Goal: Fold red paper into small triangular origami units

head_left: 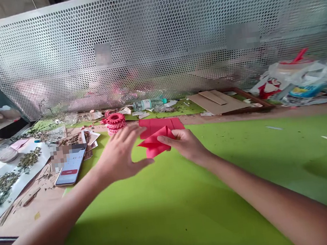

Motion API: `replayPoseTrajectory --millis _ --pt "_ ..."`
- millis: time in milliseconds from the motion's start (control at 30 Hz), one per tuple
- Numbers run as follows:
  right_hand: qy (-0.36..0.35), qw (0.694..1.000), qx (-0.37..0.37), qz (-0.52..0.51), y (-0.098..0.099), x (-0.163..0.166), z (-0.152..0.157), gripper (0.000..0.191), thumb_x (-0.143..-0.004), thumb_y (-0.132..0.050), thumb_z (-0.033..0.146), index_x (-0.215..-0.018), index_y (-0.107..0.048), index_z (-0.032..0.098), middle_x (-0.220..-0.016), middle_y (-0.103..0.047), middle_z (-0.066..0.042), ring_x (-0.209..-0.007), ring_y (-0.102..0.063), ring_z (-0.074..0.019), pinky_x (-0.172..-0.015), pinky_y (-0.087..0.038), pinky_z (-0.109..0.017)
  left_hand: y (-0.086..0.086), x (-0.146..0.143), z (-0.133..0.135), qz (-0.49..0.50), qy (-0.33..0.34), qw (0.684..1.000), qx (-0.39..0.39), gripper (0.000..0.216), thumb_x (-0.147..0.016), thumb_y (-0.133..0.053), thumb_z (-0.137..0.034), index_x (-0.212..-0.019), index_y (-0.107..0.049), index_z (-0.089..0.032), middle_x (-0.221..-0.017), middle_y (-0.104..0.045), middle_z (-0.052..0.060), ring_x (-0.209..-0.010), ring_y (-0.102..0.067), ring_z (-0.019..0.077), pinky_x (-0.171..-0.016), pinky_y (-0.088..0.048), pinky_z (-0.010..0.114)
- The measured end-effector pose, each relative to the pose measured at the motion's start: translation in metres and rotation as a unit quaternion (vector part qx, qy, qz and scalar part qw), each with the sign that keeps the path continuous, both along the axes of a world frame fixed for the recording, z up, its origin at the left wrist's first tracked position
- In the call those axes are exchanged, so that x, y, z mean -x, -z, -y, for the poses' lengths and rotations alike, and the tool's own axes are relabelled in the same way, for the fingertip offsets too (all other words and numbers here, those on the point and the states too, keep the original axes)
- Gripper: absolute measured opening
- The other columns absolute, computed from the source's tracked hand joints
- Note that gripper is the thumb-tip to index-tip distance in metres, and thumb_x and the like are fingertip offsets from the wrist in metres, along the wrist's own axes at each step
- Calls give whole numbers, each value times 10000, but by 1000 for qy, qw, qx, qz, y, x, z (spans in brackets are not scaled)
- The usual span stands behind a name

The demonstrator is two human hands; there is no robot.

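Observation:
My right hand (185, 143) pinches a folded piece of red paper (156, 140) between thumb and fingers, above the green mat. The paper has pointed, creased flaps, one aimed left. To its left my left hand (122, 153) is open, its thumb and fingers spread towards the paper without closing on it. Behind the folded piece lie flat red paper sheets (160, 123) on the mat. A stack of red zigzag-edged paper rings (115, 122) stands just beyond my left hand, partly hidden by it.
The green mat (174, 208) covers the table. At left are a phone (71, 165) and dried plants on white paper (11, 171). Along the back, before a perforated metal panel (153, 40), lie a plastic bottle (146, 104), cardboard (214, 102) and plastic bags (295, 78). A person sits far left.

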State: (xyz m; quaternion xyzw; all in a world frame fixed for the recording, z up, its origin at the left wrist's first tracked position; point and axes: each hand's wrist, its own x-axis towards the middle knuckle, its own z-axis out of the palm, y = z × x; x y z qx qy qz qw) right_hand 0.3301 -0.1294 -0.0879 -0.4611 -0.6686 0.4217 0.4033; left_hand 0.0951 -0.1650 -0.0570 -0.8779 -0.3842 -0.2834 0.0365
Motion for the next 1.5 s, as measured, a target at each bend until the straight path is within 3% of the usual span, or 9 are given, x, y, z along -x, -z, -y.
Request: replayPoseTrajectory --millis 133,367,467,633,733,833,1033,1233,1500 --pt "-82 996 27 -23 0 1 6 501 -655 -759 646 -593 -608 173 -545 -541 1 -453 -432 -101 -414 -282 -241 17 -14 3 -8 29 1000 3 503 -909 -562 -380 -1371 -471 -201 -1312 -616 112 -1157 -596 273 -969 -473 418" --pt "-186 981 9 52 -2 6 21 540 -720 -784 470 -495 -379 193 -497 -296 72 -460 -273 -69 -445 -193 -244 30 18 -23 197 -54 963 179 221 -938 -466 -317 -986 -619 -165 -792 -679 41 -691 -628 166 -600 -473 247" --pt "-182 980 -21 74 -2 8 22 486 -806 -705 454 -529 -404 191 -525 -338 61 -490 -325 -83 -479 -249 -248 32 21 -26 239 -63 953 175 243 -925 -482 -301 -1103 -586 -173 -897 -673 52 -775 -636 168 -671 -508 259" --pt "-151 987 -19 44 4 11 18 288 -833 -666 461 -869 -689 177 -881 -713 -46 -789 -646 -216 -658 -486 -299 27 20 -25 118 -102 988 18 402 -883 -545 -251 -1283 -544 -209 -1286 -562 116 -1174 -557 264 -992 -458 425" --pt "-118 992 -18 50 8 11 15 327 -827 -663 486 -919 -713 177 -955 -740 -77 -860 -679 -264 -696 -528 -335 15 45 -40 44 -120 991 34 311 -896 -546 -339 -1168 -649 -229 -1313 -571 98 -1231 -524 299 -1051 -405 483" --pt "-117 991 -14 64 10 10 12 351 -833 -654 503 -946 -713 177 -979 -743 -89 -894 -687 -283 -715 -547 -362 9 101 -66 38 -178 968 171 396 -895 -505 -505 -1116 -688 -231 -1194 -661 77 -1017 -641 270 -895 -508 410" --pt "-132 987 -4 93 12 8 9 433 -839 -625 568 -953 -701 157 -908 -737 -99 -804 -680 -270 -597 -511 -326 38 204 -83 84 -294 915 262 617 -682 -585 -717 -969 -741 -193 -1076 -716 92 -971 -643 302 -747 -503 312" --pt "-145 984 -1 105 12 7 9 451 -852 -619 570 -1005 -705 155 -905 -733 -96 -813 -675 -267 -605 -502 -318 50 216 -76 126 -255 888 362 642 -557 -697 -692 -961 -744 -196 -887 -726 54 -707 -625 222 -523 -428 250" --pt "-160 979 -47 119 13 5 7 408 -871 -618 539 -986 -725 163 -852 -727 -69 -739 -654 -223 -597 -468 -295 53 219 -78 132 -248 888 364 642 -563 -732 -642 -1020 -735 -192 -904 -719 49 -690 -612 199 -524 -426 233"
